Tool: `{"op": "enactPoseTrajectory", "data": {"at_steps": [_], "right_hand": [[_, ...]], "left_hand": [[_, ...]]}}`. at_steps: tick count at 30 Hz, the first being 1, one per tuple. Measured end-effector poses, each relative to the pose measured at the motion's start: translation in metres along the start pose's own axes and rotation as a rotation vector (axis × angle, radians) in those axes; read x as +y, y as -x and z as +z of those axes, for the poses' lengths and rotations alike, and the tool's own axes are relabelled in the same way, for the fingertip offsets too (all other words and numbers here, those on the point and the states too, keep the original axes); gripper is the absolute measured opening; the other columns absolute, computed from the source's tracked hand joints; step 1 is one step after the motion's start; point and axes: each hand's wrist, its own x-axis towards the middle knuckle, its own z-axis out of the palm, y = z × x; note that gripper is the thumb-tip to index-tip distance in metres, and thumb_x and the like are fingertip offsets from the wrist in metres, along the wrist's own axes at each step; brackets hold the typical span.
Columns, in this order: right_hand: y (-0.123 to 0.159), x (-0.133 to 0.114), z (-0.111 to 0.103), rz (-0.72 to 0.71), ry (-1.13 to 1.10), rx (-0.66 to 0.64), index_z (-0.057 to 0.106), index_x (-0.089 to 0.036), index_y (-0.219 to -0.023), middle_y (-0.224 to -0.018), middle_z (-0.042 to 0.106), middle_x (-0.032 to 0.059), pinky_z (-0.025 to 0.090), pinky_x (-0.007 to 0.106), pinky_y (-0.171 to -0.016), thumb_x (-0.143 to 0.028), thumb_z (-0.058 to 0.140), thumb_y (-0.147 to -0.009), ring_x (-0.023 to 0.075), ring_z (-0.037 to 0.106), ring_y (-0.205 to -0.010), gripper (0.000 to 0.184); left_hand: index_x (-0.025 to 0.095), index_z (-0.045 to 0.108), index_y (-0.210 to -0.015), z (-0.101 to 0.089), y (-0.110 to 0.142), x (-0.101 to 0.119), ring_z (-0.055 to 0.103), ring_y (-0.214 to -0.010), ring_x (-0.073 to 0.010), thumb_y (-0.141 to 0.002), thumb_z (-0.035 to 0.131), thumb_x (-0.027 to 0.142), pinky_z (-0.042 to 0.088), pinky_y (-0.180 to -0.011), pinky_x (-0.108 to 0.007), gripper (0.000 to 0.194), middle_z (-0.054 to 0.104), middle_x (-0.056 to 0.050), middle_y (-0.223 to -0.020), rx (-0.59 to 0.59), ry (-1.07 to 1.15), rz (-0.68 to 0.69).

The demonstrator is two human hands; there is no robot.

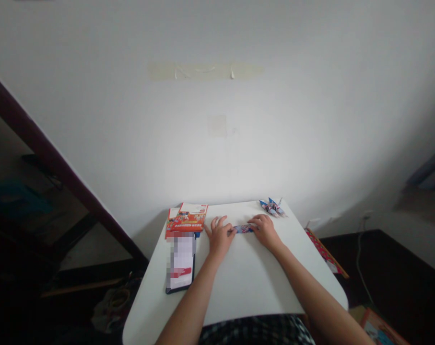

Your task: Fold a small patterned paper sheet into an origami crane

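Note:
A narrow strip of folded patterned paper, blue with red and white, lies flat on the white table between my hands. My left hand pinches its left end with thumb and forefinger while the other fingers spread upward. At the opposite end, my right hand has its fingers closed over the paper, hiding that tip. Folded paper figures of similar colours, shaped like pointed-winged cranes, stand at the table's far right corner.
Red and white booklets overlap at the far left of the table. A phone with its screen lit lies just in front of them, beside my left forearm. The wall rises directly behind the table.

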Motion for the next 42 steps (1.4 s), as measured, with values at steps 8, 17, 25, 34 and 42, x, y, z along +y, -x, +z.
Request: {"op": "enactPoseTrajectory", "data": {"at_steps": [8, 17, 25, 34, 42], "right_hand": [[0.004, -0.025, -0.012, -0.100, 0.122, -0.025, 0.079, -0.036, -0.098, -0.097, 0.072, 0.0038, 0.012, 0.063, -0.120, -0.008, 0.058, -0.083, 0.0290, 0.052, -0.115, 0.038], [0.005, -0.020, -0.005, -0.050, 0.050, -0.073, 0.075, -0.036, -0.113, -0.122, 0.074, 0.0020, -0.001, 0.073, -0.117, -0.023, 0.057, -0.092, 0.0340, 0.046, -0.135, 0.031], [0.002, -0.013, -0.002, -0.074, -0.058, -0.098, 0.077, -0.031, -0.109, -0.125, 0.073, 0.0047, 0.034, 0.056, -0.112, -0.021, 0.061, -0.088, 0.0310, 0.051, -0.130, 0.028], [0.002, -0.023, -0.019, -0.206, 0.036, -0.064, 0.079, -0.034, -0.096, -0.104, 0.078, 0.0019, 0.018, 0.061, -0.119, -0.020, 0.066, -0.090, 0.0249, 0.061, -0.113, 0.020], [0.003, -0.026, -0.022, -0.235, 0.079, -0.074, 0.077, -0.033, -0.097, -0.103, 0.078, -0.0006, 0.008, 0.064, -0.123, -0.020, 0.064, -0.091, 0.0259, 0.060, -0.121, 0.020]], "left_hand": [[0.042, 0.077, -0.107, -0.001, 0.000, -0.001, 0.035, -0.143, -0.0335, -0.089, 0.065, 0.035, 0.013, -0.119, -0.072, 0.023, 0.054, 0.002, -0.150, -0.069, 0.067, 0.020], [0.037, 0.079, -0.089, -0.001, 0.003, 0.000, 0.031, -0.147, -0.0332, -0.087, 0.068, 0.048, 0.006, -0.120, -0.073, 0.016, 0.054, 0.004, -0.150, -0.137, 0.122, 0.097], [0.044, 0.074, -0.113, -0.001, 0.001, -0.004, 0.034, -0.146, -0.0324, -0.085, 0.072, 0.040, 0.008, -0.121, -0.071, 0.029, 0.053, 0.002, -0.150, -0.159, 0.124, 0.123], [0.039, 0.078, -0.103, 0.002, 0.001, -0.005, 0.040, -0.142, -0.0344, -0.080, 0.079, 0.037, 0.010, -0.118, -0.077, 0.023, 0.061, -0.001, -0.142, -0.104, 0.176, 0.143], [0.044, 0.075, -0.113, 0.004, 0.000, -0.006, 0.041, -0.141, -0.0332, -0.082, 0.077, 0.030, 0.010, -0.120, -0.075, 0.035, 0.061, -0.001, -0.143, -0.094, 0.193, 0.126]]}}
